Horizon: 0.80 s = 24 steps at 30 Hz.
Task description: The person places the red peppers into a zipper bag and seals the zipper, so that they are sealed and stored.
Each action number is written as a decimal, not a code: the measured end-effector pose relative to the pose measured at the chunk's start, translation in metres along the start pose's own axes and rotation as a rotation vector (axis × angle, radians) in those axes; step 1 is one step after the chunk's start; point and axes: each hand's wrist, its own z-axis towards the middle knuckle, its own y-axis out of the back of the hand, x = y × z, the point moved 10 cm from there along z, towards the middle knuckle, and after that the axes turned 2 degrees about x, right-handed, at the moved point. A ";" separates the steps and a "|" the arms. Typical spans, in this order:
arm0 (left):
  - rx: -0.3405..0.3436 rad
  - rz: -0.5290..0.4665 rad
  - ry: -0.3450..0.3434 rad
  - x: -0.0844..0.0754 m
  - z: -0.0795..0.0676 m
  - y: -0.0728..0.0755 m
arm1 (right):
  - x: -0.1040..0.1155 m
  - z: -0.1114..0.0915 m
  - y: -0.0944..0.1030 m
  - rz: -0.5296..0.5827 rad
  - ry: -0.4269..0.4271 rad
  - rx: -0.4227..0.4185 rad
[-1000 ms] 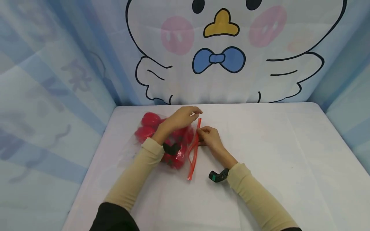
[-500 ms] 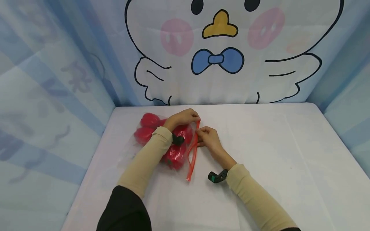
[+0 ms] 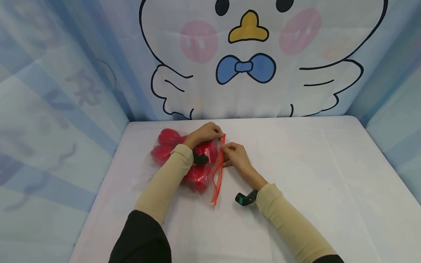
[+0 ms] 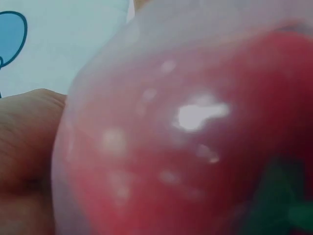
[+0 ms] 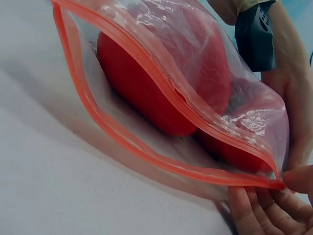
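A clear zip bag (image 3: 215, 182) with an orange-red zip strip lies on its side, mouth facing right. Through its film show several glossy red tomato- or pepper-like things (image 3: 198, 179); one has a green stem (image 4: 279, 200) in the left wrist view. At the zip's far end, my left hand (image 3: 206, 133) reaches over the bag and holds the strip with its fingertips. Just nearer, my right hand (image 3: 237, 155) pinches the strip between thumb and fingers. In the right wrist view, the zip's near part gapes and a red thing (image 5: 142, 93) shows inside.
The bag lies on a white-covered table (image 3: 312, 182), left of its middle. A curtain with a cartoon bow tie (image 3: 246, 68) hangs behind the far edge. Black wrist devices (image 3: 246, 198) sit on both wrists.
My left hand has come down from above the zip's far end and now holds it there. The right hand keeps its pinch on the strip, nearly unmoved.
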 end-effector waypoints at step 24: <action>-0.247 -0.103 0.162 0.019 -0.002 0.014 | -0.004 -0.023 -0.012 -0.061 -0.021 0.043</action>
